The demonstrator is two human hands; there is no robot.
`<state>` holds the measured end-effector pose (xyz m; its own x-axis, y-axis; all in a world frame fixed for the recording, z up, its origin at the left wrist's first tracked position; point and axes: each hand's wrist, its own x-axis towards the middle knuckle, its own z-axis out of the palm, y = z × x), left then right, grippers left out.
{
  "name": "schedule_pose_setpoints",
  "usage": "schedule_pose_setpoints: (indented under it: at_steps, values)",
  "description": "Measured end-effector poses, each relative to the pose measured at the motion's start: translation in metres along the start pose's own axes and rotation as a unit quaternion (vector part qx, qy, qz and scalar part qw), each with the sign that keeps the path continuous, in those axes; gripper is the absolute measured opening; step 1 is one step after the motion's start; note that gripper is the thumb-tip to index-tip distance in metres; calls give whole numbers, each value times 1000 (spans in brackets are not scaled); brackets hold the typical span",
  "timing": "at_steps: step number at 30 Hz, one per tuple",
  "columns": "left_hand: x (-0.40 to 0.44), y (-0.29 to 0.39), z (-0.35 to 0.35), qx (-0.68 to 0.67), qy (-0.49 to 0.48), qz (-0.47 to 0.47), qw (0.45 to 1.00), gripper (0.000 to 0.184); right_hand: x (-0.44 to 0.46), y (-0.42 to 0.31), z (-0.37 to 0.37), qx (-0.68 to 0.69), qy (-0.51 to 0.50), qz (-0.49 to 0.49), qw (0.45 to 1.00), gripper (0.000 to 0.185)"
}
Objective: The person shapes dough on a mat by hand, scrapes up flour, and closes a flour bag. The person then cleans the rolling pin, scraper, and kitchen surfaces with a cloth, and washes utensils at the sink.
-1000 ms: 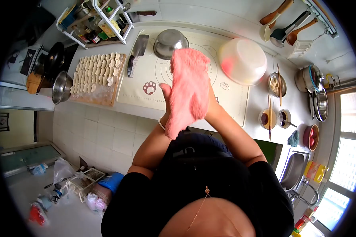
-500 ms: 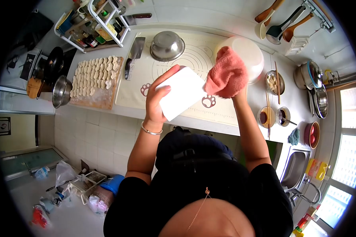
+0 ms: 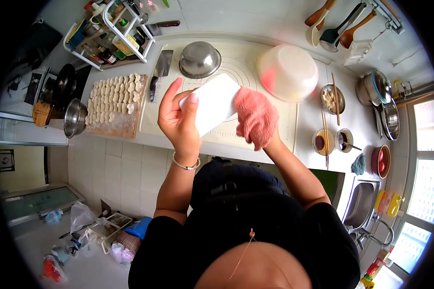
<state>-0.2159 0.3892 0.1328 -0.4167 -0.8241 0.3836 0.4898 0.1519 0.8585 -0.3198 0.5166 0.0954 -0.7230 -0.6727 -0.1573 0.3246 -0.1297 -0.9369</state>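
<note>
My left hand (image 3: 181,120) grips a flat white object (image 3: 212,103) between thumb and fingers, above the printed mat (image 3: 275,118). A pink cloth (image 3: 256,118) covers most of my right hand (image 3: 271,139), whose fingers are hidden behind it; the cloth touches the right edge of the white object. Behind them on the mat, a metal bowl (image 3: 200,59) lies upside down, and a large translucent bowl (image 3: 288,73) stands at the right. A cleaver (image 3: 163,63) rests near the mat's left edge.
Rows of dumplings (image 3: 115,98) cover a wooden board (image 3: 112,129) at the left, beside a metal bowl (image 3: 75,118). To the right are a bowl with chopsticks (image 3: 332,98), two sauce bowls (image 3: 323,142), a sink (image 3: 361,204) and a basket (image 3: 381,161). A bottle rack (image 3: 108,36) stands back left.
The cloth first hid the white object, then came away to the right. Since then my right hand has brought it back left and down against the object's edge. The left hand has shifted slightly left.
</note>
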Motion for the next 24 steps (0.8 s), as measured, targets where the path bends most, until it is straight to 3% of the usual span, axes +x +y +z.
schedule_pose_setpoints:
  at_steps: [3,4,7,9,12,13,15,18,21,23,24]
  values:
    - [11,8,-1,-33,86,33,995,38,-4,6,-12,67,1,144,987,21]
    - [13,13,3,-35,96,47,994,38,-2,9,-14,11,-2,148,989,20]
    - [11,8,8,-25,90,60,994,40,26,9,-14,-247,-118,-103,956,33]
    - [6,3,15,-21,74,64,995,40,22,3,1,-114,-140,-201,963,51]
    - [-5,6,28,8,75,76,994,40,9,-23,35,-20,-61,-267,961,56]
    - [-7,5,27,18,39,117,992,40,11,-20,33,-234,-41,-313,920,51]
    - [-10,2,21,15,-5,155,988,39,11,-25,23,-373,26,-291,881,41]
    - [-6,5,13,-4,44,155,987,39,15,-40,8,-553,58,-210,804,32]
    - [-2,9,10,-15,48,130,990,38,36,-35,-22,-755,50,-288,588,25]
    - [0,9,15,-42,55,91,993,36,36,-46,1,-525,9,-227,820,28]
    - [-1,5,18,-44,51,90,994,36,28,-43,3,-429,12,-232,873,29]
